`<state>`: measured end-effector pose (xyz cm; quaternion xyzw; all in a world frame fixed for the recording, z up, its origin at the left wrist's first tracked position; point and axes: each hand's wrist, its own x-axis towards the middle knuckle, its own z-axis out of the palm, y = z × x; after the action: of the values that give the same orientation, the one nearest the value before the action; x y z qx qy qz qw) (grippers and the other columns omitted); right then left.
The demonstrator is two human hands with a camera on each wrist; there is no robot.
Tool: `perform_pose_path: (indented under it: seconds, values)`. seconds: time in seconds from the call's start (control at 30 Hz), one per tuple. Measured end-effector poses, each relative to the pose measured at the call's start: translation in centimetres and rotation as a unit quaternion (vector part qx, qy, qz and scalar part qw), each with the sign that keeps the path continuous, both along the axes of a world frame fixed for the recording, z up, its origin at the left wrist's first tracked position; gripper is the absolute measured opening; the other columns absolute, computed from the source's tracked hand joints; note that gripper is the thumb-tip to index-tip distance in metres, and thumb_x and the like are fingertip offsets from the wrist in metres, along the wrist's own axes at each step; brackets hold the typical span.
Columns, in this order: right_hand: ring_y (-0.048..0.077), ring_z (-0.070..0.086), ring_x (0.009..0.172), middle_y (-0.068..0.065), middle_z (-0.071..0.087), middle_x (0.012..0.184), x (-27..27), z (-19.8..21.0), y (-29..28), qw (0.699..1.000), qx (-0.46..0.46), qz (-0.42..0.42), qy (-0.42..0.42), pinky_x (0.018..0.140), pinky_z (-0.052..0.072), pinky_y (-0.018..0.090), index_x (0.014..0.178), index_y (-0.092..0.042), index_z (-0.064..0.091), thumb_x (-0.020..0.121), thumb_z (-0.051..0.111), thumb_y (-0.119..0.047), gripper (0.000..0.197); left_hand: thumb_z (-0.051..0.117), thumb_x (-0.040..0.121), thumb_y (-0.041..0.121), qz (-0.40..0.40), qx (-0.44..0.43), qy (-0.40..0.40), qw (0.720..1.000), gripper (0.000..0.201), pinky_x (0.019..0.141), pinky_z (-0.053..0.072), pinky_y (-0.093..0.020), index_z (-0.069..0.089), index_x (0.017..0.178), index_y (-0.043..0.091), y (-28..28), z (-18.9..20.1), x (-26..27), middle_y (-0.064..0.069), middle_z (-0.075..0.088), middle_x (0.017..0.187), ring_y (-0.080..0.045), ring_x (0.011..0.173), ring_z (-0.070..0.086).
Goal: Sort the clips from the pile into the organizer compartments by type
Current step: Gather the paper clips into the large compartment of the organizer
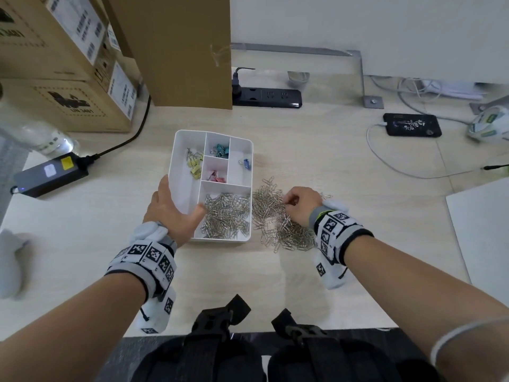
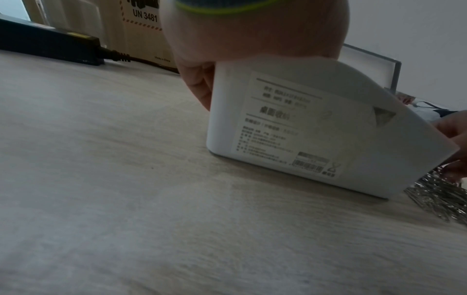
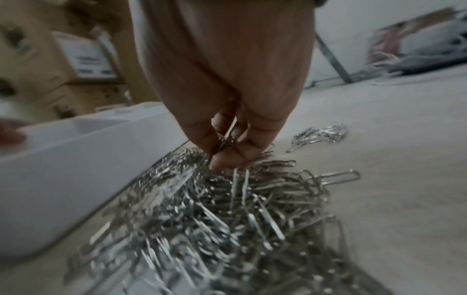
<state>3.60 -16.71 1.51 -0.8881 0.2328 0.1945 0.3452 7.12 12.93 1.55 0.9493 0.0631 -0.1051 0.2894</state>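
Observation:
A white organizer (image 1: 176,150) (image 2: 290,127) (image 3: 63,163) sits mid-table. Its compartments hold yellow binder clips (image 1: 195,164), teal ones (image 1: 221,150), pink ones (image 1: 215,176), one blue clip (image 1: 247,163) and silver paper clips (image 1: 227,215). My left hand (image 1: 173,209) grips the organizer's near-left wall, thumb inside. A pile of silver paper clips (image 1: 278,219) (image 3: 215,219) (image 2: 439,199) lies right of the organizer. My right hand (image 1: 298,202) (image 3: 222,145) sits on the pile and pinches a few paper clips between its fingertips.
Cardboard boxes (image 1: 68,64) stand at the back left, a black power strip (image 1: 267,97) behind the organizer, a power adapter (image 1: 49,173) at left. A phone (image 1: 411,125) on a cable lies back right, a white board (image 1: 484,232) at the right edge.

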Motion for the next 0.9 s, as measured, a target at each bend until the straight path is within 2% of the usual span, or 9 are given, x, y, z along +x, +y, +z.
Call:
perform_pose_path:
  seconds: [0.1, 0.17, 0.37, 0.47, 0.57, 0.67, 0.73, 0.83, 0.9]
  values:
    - [0.019, 0.065, 0.069, 0.002, 0.062, 0.084, -0.1, 0.4, -0.2, 0.992, 0.101, -0.072, 0.023, 0.053, 0.056, 0.023, 0.088, -0.014, 0.065, 0.086, 0.063, -0.004, 0.011, 0.058, 0.066, 0.065, -0.001, -0.001, 0.001, 1.000, 0.098, 0.088, 0.051, -0.052, 0.018, 0.149, 0.030, 0.0, 0.1, 0.0, -0.012, 0.052, 0.129, -0.037, 0.109, 0.056]
    - [0.017, 0.061, 0.064, 0.005, 0.061, 0.085, -0.3, 0.7, -0.5, 0.983, 0.144, -0.109, 0.031, 0.047, 0.052, 0.017, 0.093, -0.008, 0.066, 0.086, 0.064, -0.001, 0.010, 0.059, 0.067, 0.064, -0.002, -0.003, -0.002, 1.000, 0.097, 0.086, 0.051, -0.051, 0.019, 0.148, 0.029, 0.0, 0.1, 0.0, -0.012, 0.053, 0.125, -0.037, 0.105, 0.056]
    - [0.018, 0.060, 0.054, 0.010, 0.063, 0.075, -0.2, 1.9, -0.9, 0.971, 0.185, -0.149, 0.019, 0.070, 0.058, 0.040, 0.084, -0.007, 0.065, 0.083, 0.065, 0.003, 0.011, 0.063, 0.069, 0.061, -0.004, -0.005, 0.000, 1.000, 0.094, 0.083, 0.052, -0.051, 0.020, 0.147, 0.029, 0.0, 0.0, 0.1, -0.011, 0.053, 0.123, -0.037, 0.103, 0.056]
    - [0.016, 0.062, 0.056, 0.009, 0.065, 0.076, 0.4, 2.8, 0.1, 0.971, 0.201, -0.127, -0.010, 0.068, 0.057, 0.038, 0.080, -0.011, 0.065, 0.081, 0.067, 0.003, 0.014, 0.062, 0.069, 0.062, -0.003, -0.002, -0.005, 1.000, 0.095, 0.083, 0.052, -0.050, 0.019, 0.148, 0.030, 0.0, 0.0, 0.0, -0.011, 0.053, 0.122, -0.037, 0.103, 0.057]
    - [0.015, 0.062, 0.059, 0.007, 0.063, 0.076, 1.2, 4.0, 2.5, 0.968, 0.228, -0.100, -0.040, 0.057, 0.057, 0.026, 0.078, -0.012, 0.064, 0.081, 0.066, 0.005, 0.017, 0.062, 0.069, 0.062, -0.001, 0.000, -0.007, 1.000, 0.095, 0.083, 0.052, -0.048, 0.019, 0.148, 0.030, 0.0, -0.1, 0.0, -0.012, 0.054, 0.122, -0.037, 0.103, 0.057]
    - [0.010, 0.061, 0.051, 0.004, 0.063, 0.072, 1.6, 4.9, 5.3, 0.971, 0.226, -0.043, -0.058, 0.051, 0.054, 0.023, 0.078, -0.015, 0.064, 0.082, 0.065, 0.002, 0.018, 0.064, 0.070, 0.060, -0.001, 0.000, -0.009, 1.000, 0.094, 0.081, 0.051, -0.047, 0.019, 0.147, 0.029, 0.0, -0.1, 0.1, -0.012, 0.054, 0.120, -0.037, 0.101, 0.057]
    - [0.010, 0.064, 0.060, 0.002, 0.067, 0.080, 1.6, 5.0, 6.8, 0.976, 0.207, 0.027, -0.059, 0.060, 0.057, 0.023, 0.087, -0.015, 0.067, 0.083, 0.067, -0.004, 0.012, 0.065, 0.072, 0.059, -0.004, -0.001, -0.007, 1.000, 0.093, 0.083, 0.051, -0.048, 0.019, 0.147, 0.029, 0.0, -0.1, 0.1, -0.012, 0.053, 0.122, -0.037, 0.103, 0.056]
    - [0.012, 0.064, 0.097, -0.003, 0.066, 0.113, 1.4, 4.8, 8.2, 0.980, 0.133, 0.149, -0.022, 0.088, 0.052, 0.028, 0.114, -0.020, 0.066, 0.085, 0.068, -0.021, 0.029, 0.065, 0.071, 0.059, -0.002, -0.005, -0.010, 1.000, 0.093, 0.084, 0.051, -0.049, 0.020, 0.148, 0.029, 0.0, -0.1, 0.0, -0.012, 0.053, 0.123, -0.037, 0.105, 0.056]
    - [0.012, 0.062, 0.102, -0.004, 0.065, 0.118, 1.4, 4.8, 8.4, 0.981, 0.109, 0.159, -0.028, 0.091, 0.048, 0.026, 0.117, -0.021, 0.065, 0.087, 0.065, -0.023, 0.030, 0.064, 0.070, 0.060, -0.002, -0.006, -0.011, 1.000, 0.094, 0.084, 0.051, -0.050, 0.021, 0.147, 0.028, -0.1, 0.0, 0.0, -0.012, 0.054, 0.122, -0.037, 0.104, 0.056]
